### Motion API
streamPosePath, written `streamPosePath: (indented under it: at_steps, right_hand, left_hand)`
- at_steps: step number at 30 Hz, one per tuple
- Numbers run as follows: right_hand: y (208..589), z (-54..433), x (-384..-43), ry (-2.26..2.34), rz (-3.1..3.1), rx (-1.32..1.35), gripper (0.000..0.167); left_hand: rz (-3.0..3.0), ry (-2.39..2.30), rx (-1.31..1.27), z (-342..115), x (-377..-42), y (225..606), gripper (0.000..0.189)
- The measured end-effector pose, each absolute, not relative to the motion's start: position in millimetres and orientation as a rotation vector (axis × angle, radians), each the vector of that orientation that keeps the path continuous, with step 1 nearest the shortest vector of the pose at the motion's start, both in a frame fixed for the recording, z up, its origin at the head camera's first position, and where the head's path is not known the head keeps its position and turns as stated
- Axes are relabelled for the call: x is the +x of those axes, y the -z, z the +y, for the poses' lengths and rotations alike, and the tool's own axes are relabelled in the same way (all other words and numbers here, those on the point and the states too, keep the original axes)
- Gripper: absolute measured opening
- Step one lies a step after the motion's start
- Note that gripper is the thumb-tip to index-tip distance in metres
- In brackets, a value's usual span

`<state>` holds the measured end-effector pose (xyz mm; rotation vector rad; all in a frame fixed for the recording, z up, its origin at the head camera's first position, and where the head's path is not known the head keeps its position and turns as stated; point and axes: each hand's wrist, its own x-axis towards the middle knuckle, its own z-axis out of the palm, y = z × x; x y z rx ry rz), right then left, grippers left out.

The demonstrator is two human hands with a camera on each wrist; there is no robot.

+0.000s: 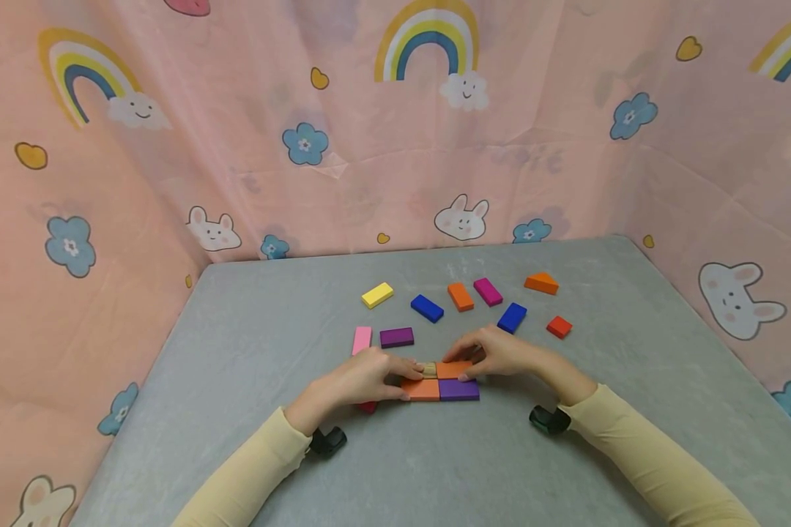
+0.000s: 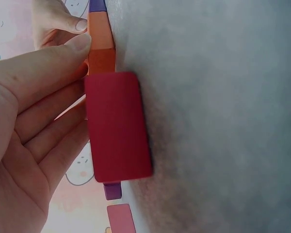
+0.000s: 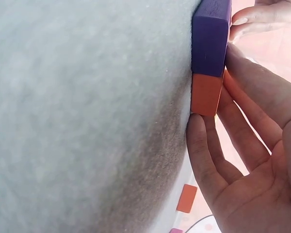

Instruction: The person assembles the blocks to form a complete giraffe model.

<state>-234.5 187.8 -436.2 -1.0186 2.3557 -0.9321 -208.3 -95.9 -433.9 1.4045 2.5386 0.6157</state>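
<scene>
In the head view four blocks lie as a flat two-by-two rectangle: a wood-coloured block and an orange block behind, another orange block and a purple block in front. My left hand holds the wood-coloured block with its fingers, the thumb against the front orange block's left end. It hides part of both. My right hand grips the rear orange block, thumb at its front, fingers at its far and right sides. A red block lies by the left hand, mostly covered in the head view.
Pink and dark purple blocks lie behind the left hand. Farther back are yellow, blue, orange and magenta blocks. An orange triangle and a small red block lie right.
</scene>
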Motion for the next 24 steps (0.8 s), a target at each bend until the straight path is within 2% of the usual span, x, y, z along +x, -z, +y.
streamPosePath:
  at_steps: [15,24]
  right_hand:
    - [433.6,198.1,-236.8,0.993,2.363,-1.013,0.036]
    - [411.8,239.9,-240.6,1.051,2.713,-0.752,0.047]
  left_hand:
    - [2.529,-0.618,1.413,-96.0,-207.9,433.8,0.035]
    - [2.535,-0.633,1.457,-96.7,-208.1,435.0,0.035]
